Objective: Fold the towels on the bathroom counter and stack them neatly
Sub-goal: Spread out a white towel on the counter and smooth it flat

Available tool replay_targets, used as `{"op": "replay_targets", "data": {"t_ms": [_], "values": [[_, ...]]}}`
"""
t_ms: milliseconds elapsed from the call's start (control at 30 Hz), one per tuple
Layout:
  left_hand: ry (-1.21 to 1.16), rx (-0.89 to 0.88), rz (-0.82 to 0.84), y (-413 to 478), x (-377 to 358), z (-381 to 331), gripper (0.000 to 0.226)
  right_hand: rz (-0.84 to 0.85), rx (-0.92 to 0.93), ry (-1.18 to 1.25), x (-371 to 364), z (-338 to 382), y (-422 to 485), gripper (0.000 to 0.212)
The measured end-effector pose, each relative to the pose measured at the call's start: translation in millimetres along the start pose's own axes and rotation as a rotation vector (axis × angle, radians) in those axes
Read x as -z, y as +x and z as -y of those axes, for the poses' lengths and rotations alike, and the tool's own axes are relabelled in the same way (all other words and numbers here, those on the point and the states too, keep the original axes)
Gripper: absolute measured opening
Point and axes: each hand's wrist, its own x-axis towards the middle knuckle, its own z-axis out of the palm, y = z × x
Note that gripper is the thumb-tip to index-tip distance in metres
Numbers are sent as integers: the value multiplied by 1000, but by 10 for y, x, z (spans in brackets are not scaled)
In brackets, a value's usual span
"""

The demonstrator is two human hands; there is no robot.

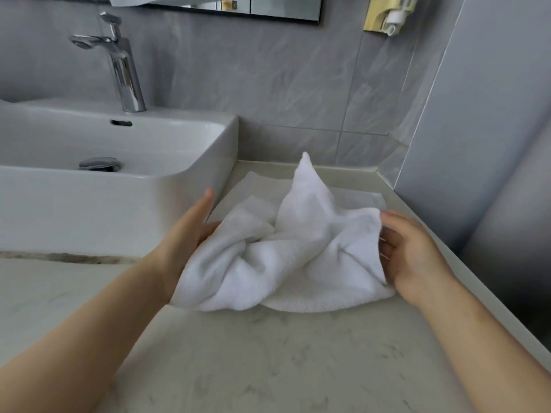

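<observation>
A crumpled white towel (286, 254) lies bunched on the pale marble counter (268, 353), with one corner sticking up toward the wall. Under it, further back, a second white towel (259, 181) lies flat. My left hand (190, 228) grips the crumpled towel's left edge, fingers partly hidden beneath the cloth. My right hand (408, 251) pinches its right edge between thumb and fingers.
A white basin (119, 186) with a chrome tap (122, 67) stands directly left of the towels. Grey tiled wall (283, 84) runs behind, and a grey side wall (477, 144) closes the counter on the right. A mirror and a yellowish wall fixture (384, 13) hang above.
</observation>
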Motion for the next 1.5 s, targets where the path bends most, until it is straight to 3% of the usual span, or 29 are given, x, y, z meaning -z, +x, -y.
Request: {"op": "replay_targets", "data": {"t_ms": [67, 133, 200, 267, 333, 433, 500, 567, 633, 700, 800, 867, 933, 1000, 1067, 1133, 1200, 1300, 1367, 1433, 1500], "values": [[53, -23, 34, -119, -30, 19, 67, 75, 84, -339, -69, -27, -79, 43], [315, -79, -51, -101, -4, 99, 63, 95, 98, -797, -118, -123, -127, 60], [616, -81, -171, -28, -21, 149, 42, 81, 170, -1113, -118, -214, -117, 54], [838, -112, -265, 28, -18, 159, 21, 31, 293, -1086, -112, -189, -108, 32], [953, -128, -300, 45, -2, 163, 20, 4, 329, -800, -79, -63, -103, 9], [1041, -102, -313, 67, 49, 141, 22, 55, 342, -267, 64, 189, -99, 34], [1030, -63, -307, 94, 100, 135, 19, 88, 304, -58, 210, 326, -83, 39], [977, -66, -321, 103, 105, 144, 17, 29, 183, -245, 323, 340, -69, 29], [1058, -125, -378, 81, 84, 169, 21, -55, 65, -754, 418, 234, 1, 14], [1206, -196, -400, 55, 54, 194, 26, -76, 23, -1108, 442, 118, 55, 22], [1268, -211, -360, 37, 28, 185, 31, -157, 160, -1116, 409, 79, 75, 27], [1255, -185, -316, 13, 35, 149, 29, -54, 142, -1110, 372, 55, 57, 29], [1029, -105, -146, -36, 35, 106, 24, 33, 64, -1151, 398, 30, 69, 33], [785, 18, 65, -105, 13, 78, 30, -18, 61, -1176, 440, 102, 67, 26], [687, 84, 128, -143, -11, 77, 46, -94, 72, -1225, 479, 188, 42, 37], [604, 76, -16, -97, -46, 95, 59, -206, 121, -1292, 433, 182, 26, 45], [650, 1, -257, -3, -106, 148, 50, -222, 216, -1276, 286, 85, 34, 41], [983, -141, -408, 100, -154, 251, 17, -42, 210, -1229, 41, -90, 42, 48], [1095, -216, -426, 136, -133, 301, 13, 34, 174, -1283, 30, -142, 91, 29], [1056, -329, -506, 148, -89, 312, 12, 11, 197, -1276, 114, -112, 130, 17], [870, -448, -599, 161, -75, 299, 15, -128, 263, -1176, 207, -19, 150, 16]]}}
